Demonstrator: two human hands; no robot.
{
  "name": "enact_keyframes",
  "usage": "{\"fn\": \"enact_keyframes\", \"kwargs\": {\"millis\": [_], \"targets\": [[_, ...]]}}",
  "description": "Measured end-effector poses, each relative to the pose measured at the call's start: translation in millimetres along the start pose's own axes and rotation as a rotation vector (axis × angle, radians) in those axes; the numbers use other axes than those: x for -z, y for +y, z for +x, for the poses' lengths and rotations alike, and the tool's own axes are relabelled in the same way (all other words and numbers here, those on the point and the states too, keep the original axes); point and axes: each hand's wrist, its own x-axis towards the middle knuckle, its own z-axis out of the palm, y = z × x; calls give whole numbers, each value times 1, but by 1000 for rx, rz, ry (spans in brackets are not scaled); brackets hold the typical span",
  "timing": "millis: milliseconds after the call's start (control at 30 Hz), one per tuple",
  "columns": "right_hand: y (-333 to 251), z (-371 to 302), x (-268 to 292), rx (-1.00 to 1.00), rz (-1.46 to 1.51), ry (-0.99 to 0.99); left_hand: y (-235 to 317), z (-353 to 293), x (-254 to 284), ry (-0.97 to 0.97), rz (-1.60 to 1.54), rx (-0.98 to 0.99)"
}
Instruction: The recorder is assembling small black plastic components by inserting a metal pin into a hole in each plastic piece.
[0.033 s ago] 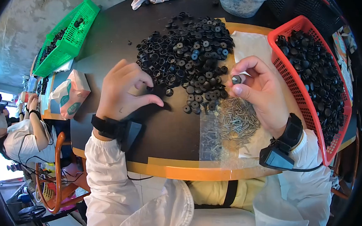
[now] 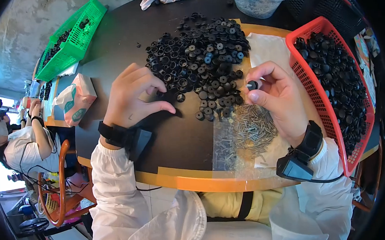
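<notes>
My right hand (image 2: 280,91) pinches a small round black plastic cap (image 2: 253,85) between thumb and fingers. A short metal screw tip sticks out of the cap towards the left. My left hand (image 2: 132,95) is held over the table with thumb and fingers curved and apart, beside a heap of black ring-shaped pieces (image 2: 182,83). More black round pieces with centre holes (image 2: 221,46) are piled between my hands. Below my right hand, a heap of small metal screws (image 2: 255,126) lies on a clear plastic bag (image 2: 223,151).
A red basket (image 2: 319,106) full of black caps stands at the right. A clear bowl (image 2: 278,0) of metal pieces is at the far edge. Leftward are a tissue pack (image 2: 82,101), a green basket (image 2: 77,43) and another person (image 2: 24,145) seated beside an orange chair (image 2: 64,182).
The cap in my right hand has turned slightly, so its metal tip points more to the left. My left hand keeps nearly the same place.
</notes>
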Motion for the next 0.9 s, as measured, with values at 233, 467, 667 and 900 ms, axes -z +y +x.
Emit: {"fn": "enact_keyframes", "kwargs": {"millis": [233,467,667,900], "targets": [[-5,-2,-1,-100,49,-5,7,4,-13,5,-15,-65],[2,-2,3,-112,127,-99,30,8,-20,58,-124,-82],[0,-5,-8,-98,86,-77,76,9,-43,64,-668,223],[-3,-9,-13,-26,-431,-200,75,9,-41,124,-615,104]]}}
